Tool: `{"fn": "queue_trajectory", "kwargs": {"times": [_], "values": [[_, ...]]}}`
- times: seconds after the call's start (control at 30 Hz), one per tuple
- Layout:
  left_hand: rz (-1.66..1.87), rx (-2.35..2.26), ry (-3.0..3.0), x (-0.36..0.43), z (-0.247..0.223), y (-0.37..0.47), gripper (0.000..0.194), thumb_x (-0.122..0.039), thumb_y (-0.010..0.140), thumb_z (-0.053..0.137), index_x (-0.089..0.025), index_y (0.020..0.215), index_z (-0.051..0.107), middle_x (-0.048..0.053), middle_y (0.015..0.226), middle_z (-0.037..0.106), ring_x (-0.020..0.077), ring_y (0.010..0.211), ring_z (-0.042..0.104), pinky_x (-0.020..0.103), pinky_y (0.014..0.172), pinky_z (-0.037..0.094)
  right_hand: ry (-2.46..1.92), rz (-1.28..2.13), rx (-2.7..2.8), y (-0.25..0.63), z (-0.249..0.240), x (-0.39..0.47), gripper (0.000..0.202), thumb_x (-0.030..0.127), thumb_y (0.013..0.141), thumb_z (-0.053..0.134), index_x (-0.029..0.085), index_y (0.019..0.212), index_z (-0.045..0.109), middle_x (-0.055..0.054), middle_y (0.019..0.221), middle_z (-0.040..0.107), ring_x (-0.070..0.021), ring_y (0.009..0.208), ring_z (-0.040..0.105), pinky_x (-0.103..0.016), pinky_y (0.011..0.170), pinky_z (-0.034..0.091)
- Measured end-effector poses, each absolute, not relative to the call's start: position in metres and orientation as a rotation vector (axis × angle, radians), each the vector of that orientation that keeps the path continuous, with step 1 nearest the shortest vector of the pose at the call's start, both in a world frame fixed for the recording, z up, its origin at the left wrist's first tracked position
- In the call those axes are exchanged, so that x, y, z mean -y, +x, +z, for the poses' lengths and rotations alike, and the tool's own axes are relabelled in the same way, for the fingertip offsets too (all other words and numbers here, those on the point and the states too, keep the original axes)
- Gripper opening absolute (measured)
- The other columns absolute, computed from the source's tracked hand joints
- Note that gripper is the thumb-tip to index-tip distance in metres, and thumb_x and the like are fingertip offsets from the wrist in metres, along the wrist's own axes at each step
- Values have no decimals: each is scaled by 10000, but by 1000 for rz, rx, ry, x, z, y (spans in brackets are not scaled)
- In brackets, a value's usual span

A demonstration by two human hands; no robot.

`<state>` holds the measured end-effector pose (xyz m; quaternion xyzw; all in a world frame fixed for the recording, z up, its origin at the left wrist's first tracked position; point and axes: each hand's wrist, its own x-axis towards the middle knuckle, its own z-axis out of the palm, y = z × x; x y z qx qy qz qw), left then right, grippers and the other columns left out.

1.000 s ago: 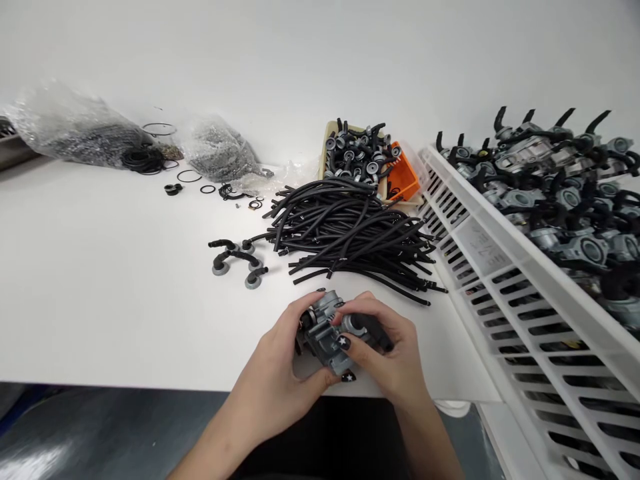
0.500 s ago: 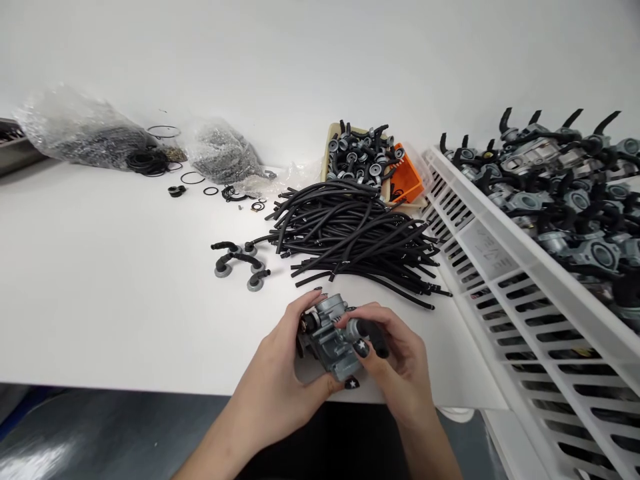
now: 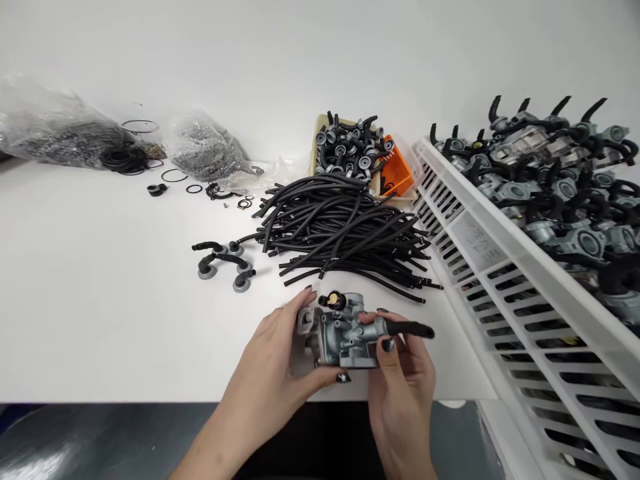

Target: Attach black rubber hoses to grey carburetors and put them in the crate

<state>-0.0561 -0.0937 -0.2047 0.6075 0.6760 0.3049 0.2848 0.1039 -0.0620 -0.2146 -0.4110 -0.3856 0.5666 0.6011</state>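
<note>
Between my two hands, over the table's front edge, is a grey metal carburetor (image 3: 345, 337). My left hand (image 3: 280, 363) wraps its left end, thumb along the bottom. My right hand (image 3: 405, 373) grips the right end, with the thumb by the round cap from which a short black rubber tube (image 3: 410, 329) sticks out to the right. A black fitting with a brass centre (image 3: 334, 300) shows on top. Beyond the hands lies a pile of black rubber hoses (image 3: 340, 227). Several grey caps with black tubes (image 3: 225, 263) stand to the left of it.
A white slatted crate (image 3: 493, 260) full of carburetors (image 3: 565, 193) stands at the right. Behind the hoses are a cream bin (image 3: 319, 143) of capped tubes and an orange box (image 3: 397, 172). Plastic bags (image 3: 200, 143) and black rubber rings (image 3: 174, 175) lie at the back left.
The carburetor has been turned in my hands, so its black tube now points right and the brass-centred fitting faces up. The camera view has shifted slightly to the right.
</note>
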Motion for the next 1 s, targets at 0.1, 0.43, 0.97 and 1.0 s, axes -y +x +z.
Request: {"fn": "queue_trajectory", "kwargs": {"times": [0.1, 0.43, 0.97, 1.0], "values": [[801, -1803, 1724, 94, -205, -57, 875, -317, 718, 776, -392, 1439, 287, 55, 1441, 532, 303, 1314, 509, 540, 1050, 468, -928, 1407, 839, 105, -213, 60, 180, 394, 839, 748, 270, 967, 723, -35, 935, 737, -195, 884, 702, -340, 804, 579], [1020, -1712, 1541, 95, -197, -59, 587, -313, 673, 808, -277, 1212, 578, 51, 1237, 703, 298, 1142, 665, 468, 993, 538, -1021, 1490, 884, 109, -218, 52, 261, 391, 763, 815, 225, 919, 688, -70, 916, 776, -216, 849, 705, -335, 761, 558], [1065, -1661, 1303, 95, -200, -63, 736, -314, 626, 857, -335, 1305, 572, -9, 1258, 692, 242, 1097, 678, 403, 1008, 540, -918, 1649, 909, 113, -203, 51, 237, 399, 833, 742, 269, 1031, 754, -79, 1036, 780, -274, 1037, 698, -414, 910, 535], [1067, -1662, 1311, 95, -200, -63, 737, -315, 623, 860, -337, 1301, 573, -11, 1256, 692, 241, 1098, 676, 404, 1011, 537, -919, 1651, 903, 112, -203, 51, 240, 404, 828, 749, 268, 1026, 751, -74, 1023, 781, -266, 1024, 701, -401, 898, 538]]}}
